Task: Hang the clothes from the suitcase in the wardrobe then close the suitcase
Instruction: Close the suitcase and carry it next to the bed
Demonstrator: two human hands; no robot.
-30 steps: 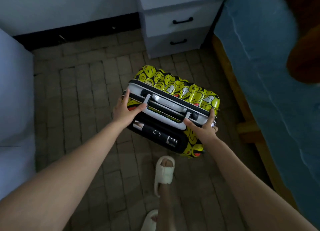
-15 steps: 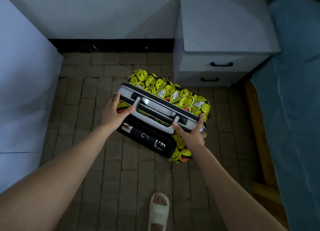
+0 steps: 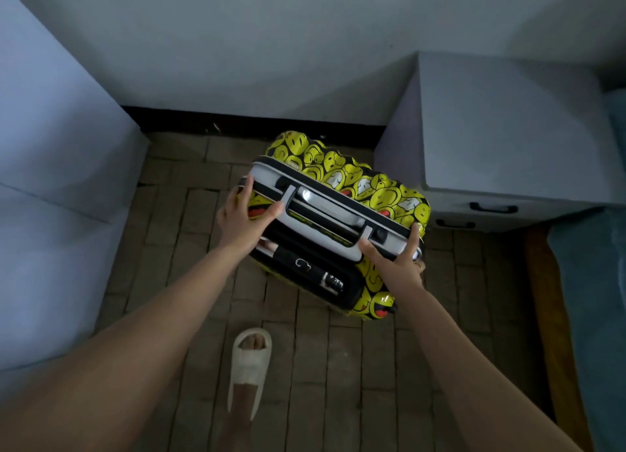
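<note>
One suitcase (image 3: 342, 214), yellow with smiley faces, stands upright on the brick-pattern floor (image 3: 189, 248), between the pale cabinet (image 3: 50, 214) on my left and the white nightstand (image 3: 501, 136) on my right, near the back wall. Its two shells meet along the top edge, and the grey carry handle (image 3: 325, 221) lies flat between my hands.

My left hand (image 3: 242, 219) clasps the left end of the top, fingers spread over the far edge and thumb laid along the near side toward the handle. My right hand (image 3: 399, 260) holds the right corner, thumb on top and fingers wrapped around the end. Both grips are on the case itself.

I judge the task near its end: the case appears closed and set upright, and no clothes are in sight. The wardrobe is out of view, so I cannot confirm the hanging. Whether the black lock panel (image 3: 318, 275) on the near face is fastened I cannot tell.

Against the frame half a second ago, both holds are unchanged. The case sits lower in view with more wall above it, and the sandalled foot (image 3: 250, 363) shows more fully.
</note>
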